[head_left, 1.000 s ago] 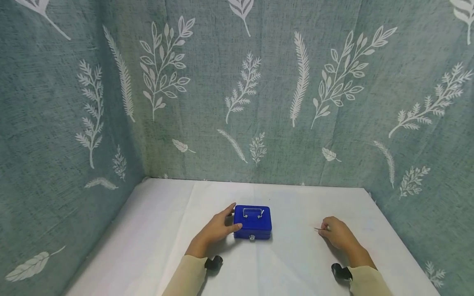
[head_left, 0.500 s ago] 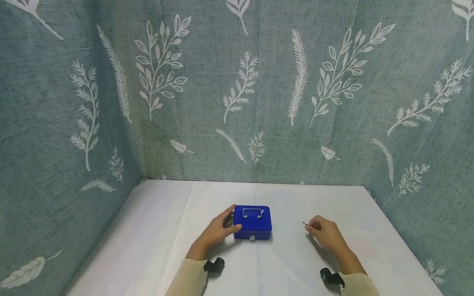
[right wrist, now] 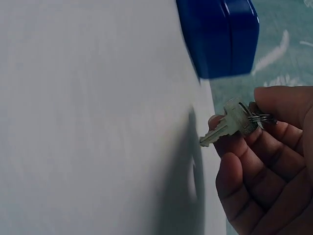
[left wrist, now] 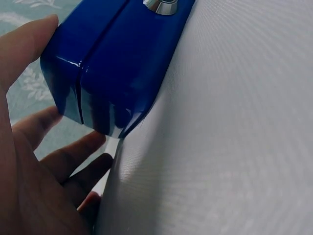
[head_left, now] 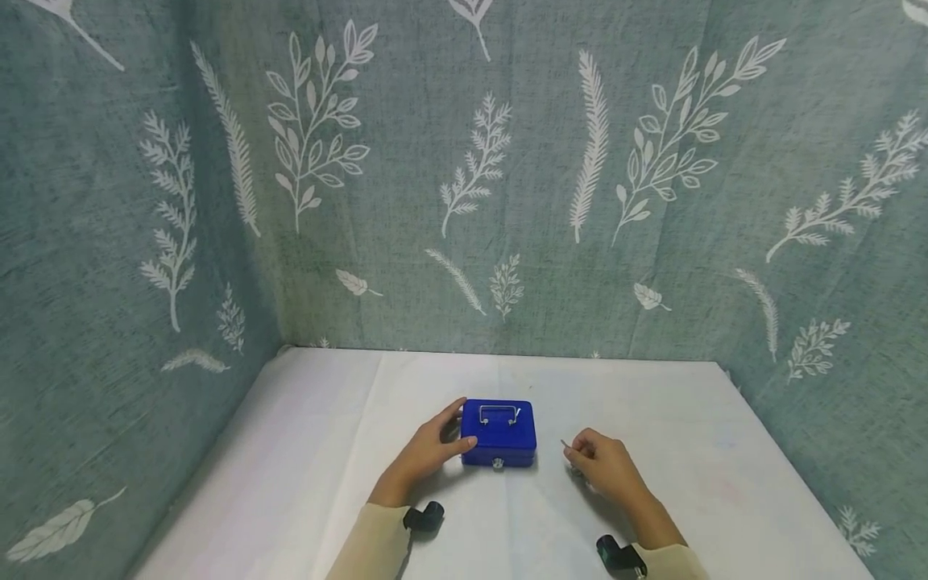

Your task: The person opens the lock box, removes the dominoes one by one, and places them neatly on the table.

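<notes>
A key [right wrist: 220,130] is pinched in the right hand [head_left: 607,467], near the right side of a closed blue cash box [head_left: 500,435], whose left side is touched by the spread left hand [head_left: 426,451]. The box is best held steady, the key squared to its front lock [head_left: 498,463].

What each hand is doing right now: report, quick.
Left hand: open, touching the blue cash box.
Right hand: holding a metal key.

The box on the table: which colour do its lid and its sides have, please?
Deep blue; the box shows best in the head view.
</notes>
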Available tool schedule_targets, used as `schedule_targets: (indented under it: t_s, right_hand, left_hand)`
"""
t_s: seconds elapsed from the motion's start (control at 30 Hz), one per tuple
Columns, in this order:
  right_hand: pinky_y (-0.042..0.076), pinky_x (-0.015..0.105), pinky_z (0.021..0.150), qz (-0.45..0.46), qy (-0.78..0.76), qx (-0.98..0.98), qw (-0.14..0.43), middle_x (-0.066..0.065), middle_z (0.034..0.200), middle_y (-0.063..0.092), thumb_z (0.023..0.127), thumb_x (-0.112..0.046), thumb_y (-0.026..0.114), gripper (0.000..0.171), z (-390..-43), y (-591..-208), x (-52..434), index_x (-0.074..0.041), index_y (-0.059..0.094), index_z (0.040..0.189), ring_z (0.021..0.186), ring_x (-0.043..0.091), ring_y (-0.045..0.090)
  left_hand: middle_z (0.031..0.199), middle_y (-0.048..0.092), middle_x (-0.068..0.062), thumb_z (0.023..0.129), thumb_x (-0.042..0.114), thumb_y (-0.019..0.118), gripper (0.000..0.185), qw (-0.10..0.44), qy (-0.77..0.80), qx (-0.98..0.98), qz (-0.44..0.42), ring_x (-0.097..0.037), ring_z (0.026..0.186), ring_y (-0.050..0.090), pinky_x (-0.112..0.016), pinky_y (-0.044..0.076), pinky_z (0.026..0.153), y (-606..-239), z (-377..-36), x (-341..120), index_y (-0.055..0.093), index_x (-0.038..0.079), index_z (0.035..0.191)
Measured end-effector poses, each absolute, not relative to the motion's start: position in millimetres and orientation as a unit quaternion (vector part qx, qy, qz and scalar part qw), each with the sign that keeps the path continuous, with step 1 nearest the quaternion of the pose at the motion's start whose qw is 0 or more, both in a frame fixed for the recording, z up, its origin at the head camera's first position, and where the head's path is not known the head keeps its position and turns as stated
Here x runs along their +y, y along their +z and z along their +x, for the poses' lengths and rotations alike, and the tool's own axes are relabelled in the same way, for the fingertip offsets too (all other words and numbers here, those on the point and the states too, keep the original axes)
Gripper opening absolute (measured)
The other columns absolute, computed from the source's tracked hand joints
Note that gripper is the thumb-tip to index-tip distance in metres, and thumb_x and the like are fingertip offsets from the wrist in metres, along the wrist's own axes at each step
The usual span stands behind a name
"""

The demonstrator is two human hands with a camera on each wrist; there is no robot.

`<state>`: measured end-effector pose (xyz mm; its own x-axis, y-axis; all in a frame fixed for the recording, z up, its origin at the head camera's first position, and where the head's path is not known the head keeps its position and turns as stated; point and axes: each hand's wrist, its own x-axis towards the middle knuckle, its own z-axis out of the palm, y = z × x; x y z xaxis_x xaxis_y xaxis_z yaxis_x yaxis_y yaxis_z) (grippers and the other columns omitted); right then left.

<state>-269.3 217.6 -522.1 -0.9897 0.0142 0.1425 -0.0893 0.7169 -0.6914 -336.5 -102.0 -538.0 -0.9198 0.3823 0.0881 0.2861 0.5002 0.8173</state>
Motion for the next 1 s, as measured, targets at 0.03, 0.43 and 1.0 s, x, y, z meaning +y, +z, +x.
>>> schedule_targets:
  t_s: [0.03, 0.43, 1.0]
  right_hand:
    - [0.042, 0.028, 0.052, 0.021, 0.375, -0.924, 0.071, -0.007, 0.064, 0.053, 0.09, -0.019, 0.07, 0.012, -269.2, -522.2, 214.9, -0.014, 0.06, 0.084, 0.055, 0.012, 0.049]
    - [0.042, 0.026, 0.045, 0.028, 0.379, -0.925, 0.026, -0.005, 0.062, 0.054, 0.091, -0.025, 0.068, 0.019, -259.5, -521.1, 184.4, -0.014, 0.057, 0.081, 0.052, 0.011, 0.051]
    - [0.039, 0.025, 0.043, 0.086, 0.338, -0.937, 0.016, -0.009, 0.058, 0.052, 0.088, -0.025, 0.069, 0.026, -256.4, -525.2, 163.4, -0.017, 0.052, 0.071, 0.052, 0.01, 0.048]
  left_hand:
    - [0.145, 0.047, -0.01, 0.083, 0.061, 0.066, 0.084, 0.051, 0.46, 0.865, 0.194, -0.03, 0.136, 0.038, -0.056, 0.027, 0.11, -537.2, -337.2, -101.3, 0.032, 0.029, 0.153]
    - [0.143, 0.049, -0.013, 0.085, 0.055, 0.067, 0.083, 0.045, 0.46, 0.862, 0.209, -0.033, 0.136, 0.039, -0.057, 0.027, 0.109, -539.1, -335.2, -102.0, 0.032, 0.023, 0.154]
    - [0.145, 0.048, -0.011, 0.083, 0.059, 0.066, 0.084, 0.044, 0.449, 0.869, 0.203, -0.032, 0.138, 0.036, -0.057, 0.028, 0.109, -536.9, -336.5, -101.9, 0.032, 0.027, 0.153]
